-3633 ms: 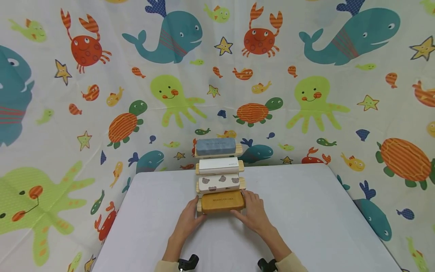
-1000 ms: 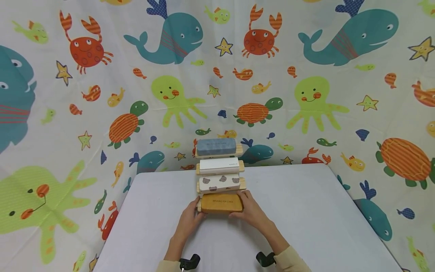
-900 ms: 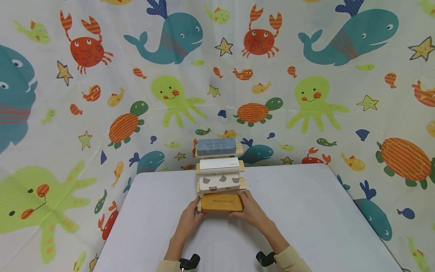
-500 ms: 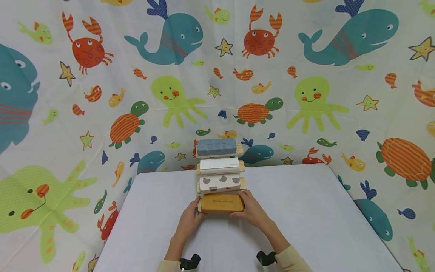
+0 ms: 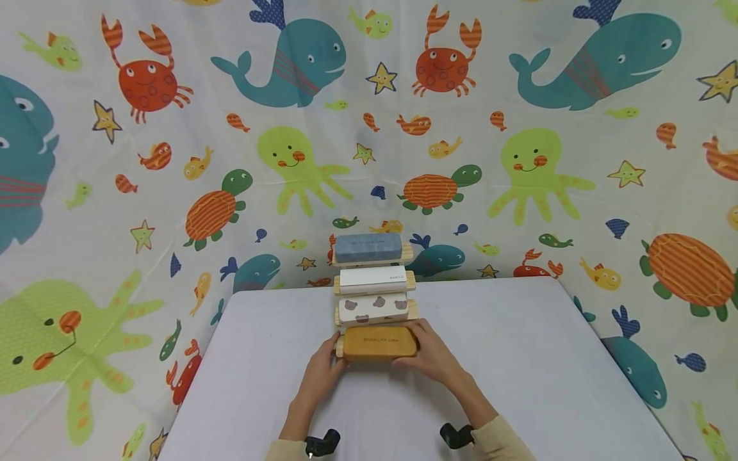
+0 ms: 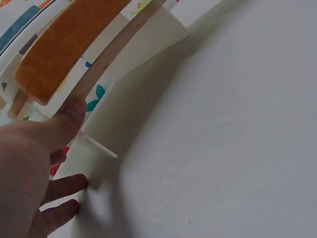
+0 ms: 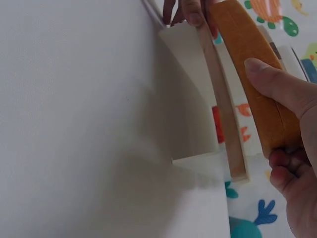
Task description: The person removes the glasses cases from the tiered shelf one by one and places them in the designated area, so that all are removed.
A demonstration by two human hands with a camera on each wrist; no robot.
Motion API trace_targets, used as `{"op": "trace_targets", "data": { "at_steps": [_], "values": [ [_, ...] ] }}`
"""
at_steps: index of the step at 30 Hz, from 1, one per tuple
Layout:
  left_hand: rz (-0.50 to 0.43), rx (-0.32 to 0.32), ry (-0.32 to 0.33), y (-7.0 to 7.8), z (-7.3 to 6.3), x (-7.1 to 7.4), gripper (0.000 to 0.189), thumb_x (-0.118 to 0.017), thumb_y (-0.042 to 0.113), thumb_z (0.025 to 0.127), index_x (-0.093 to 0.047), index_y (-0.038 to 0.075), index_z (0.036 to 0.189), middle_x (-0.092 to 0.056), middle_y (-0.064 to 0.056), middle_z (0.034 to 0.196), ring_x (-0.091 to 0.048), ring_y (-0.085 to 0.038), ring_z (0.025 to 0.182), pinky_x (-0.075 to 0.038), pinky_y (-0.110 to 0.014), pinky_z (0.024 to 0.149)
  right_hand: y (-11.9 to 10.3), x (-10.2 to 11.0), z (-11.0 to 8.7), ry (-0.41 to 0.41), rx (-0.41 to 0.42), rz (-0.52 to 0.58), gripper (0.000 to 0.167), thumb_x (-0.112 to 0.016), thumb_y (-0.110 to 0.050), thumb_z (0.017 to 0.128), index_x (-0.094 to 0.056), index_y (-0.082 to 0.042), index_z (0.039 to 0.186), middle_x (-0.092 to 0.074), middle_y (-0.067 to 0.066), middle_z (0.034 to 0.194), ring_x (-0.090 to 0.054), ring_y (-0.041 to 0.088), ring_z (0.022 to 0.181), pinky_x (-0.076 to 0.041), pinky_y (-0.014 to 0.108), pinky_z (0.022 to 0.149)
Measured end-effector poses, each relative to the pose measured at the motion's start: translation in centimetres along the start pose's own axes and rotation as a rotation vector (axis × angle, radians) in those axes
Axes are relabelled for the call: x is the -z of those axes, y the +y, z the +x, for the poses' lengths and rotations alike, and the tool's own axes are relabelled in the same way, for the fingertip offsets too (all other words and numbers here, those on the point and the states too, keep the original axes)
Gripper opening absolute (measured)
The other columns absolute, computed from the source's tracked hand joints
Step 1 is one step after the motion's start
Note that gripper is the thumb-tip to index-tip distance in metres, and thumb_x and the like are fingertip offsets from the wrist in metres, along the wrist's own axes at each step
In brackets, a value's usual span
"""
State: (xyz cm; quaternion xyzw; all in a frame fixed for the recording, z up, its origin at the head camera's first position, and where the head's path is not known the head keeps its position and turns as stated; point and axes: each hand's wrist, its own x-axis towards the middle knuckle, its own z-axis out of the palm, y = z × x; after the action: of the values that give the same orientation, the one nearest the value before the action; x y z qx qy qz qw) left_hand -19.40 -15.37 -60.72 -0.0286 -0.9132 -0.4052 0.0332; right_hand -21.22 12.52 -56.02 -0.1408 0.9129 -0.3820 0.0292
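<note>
A tan glasses case (image 5: 379,344) lies at the lowest step of a tiered wooden rack (image 5: 412,310). My right hand (image 5: 432,353) grips its right end; in the right wrist view the thumb lies on top and the fingers (image 7: 285,171) curl under the end. At the rack's lower left end, my left hand (image 5: 320,368) pinches the front wooden bar (image 6: 106,58), thumb in front. Above sit a white case with bear prints (image 5: 371,309), a plain white case (image 5: 372,280) and a blue-grey case (image 5: 368,248). The left fingertips behind the bar are partly hidden.
The rack stands on a white-covered table (image 5: 490,358), near its back edge. Behind and beside the table hangs a cloth (image 5: 369,128) printed with sea animals. Dark wrist cameras (image 5: 323,443) sit on both wrists.
Compared with a second ago, my right hand and the tan case have shifted slightly to the right. The left hand keeps its place at the rack, and the upper cases have not moved.
</note>
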Motion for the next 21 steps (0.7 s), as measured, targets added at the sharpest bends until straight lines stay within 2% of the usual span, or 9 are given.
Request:
{"op": "trace_targets", "data": {
  "at_steps": [12, 21],
  "values": [
    [0.002, -0.018, -0.006, 0.0, -0.1, 0.2, 0.066, -0.072, 0.021, 0.093, -0.044, 0.002, 0.149, -0.054, -0.02, 0.146, -0.054, -0.037, 0.134, -0.042, -0.053, 0.114, 0.2, 1.3, -0.8, 0.006, 0.042, -0.033, 0.087, -0.086, -0.054, 0.072, -0.052, -0.016, 0.142, -0.051, 0.0, 0.136, -0.055, 0.014, 0.118, -0.051, 0.042, 0.108],
    [0.008, -0.06, 0.004, -0.2, -0.1, 0.2, 0.072, -0.073, 0.033, 0.091, -0.044, 0.0, 0.148, -0.055, -0.021, 0.144, -0.054, -0.038, 0.134, -0.043, -0.052, 0.112, 0.1, 2.6, -1.5, 0.032, 0.032, -0.021, 0.085, -0.088, -0.051, 0.07, -0.055, -0.017, 0.14, -0.051, -0.002, 0.133, -0.056, 0.013, 0.118, -0.052, 0.039, 0.107]
  ]
}}
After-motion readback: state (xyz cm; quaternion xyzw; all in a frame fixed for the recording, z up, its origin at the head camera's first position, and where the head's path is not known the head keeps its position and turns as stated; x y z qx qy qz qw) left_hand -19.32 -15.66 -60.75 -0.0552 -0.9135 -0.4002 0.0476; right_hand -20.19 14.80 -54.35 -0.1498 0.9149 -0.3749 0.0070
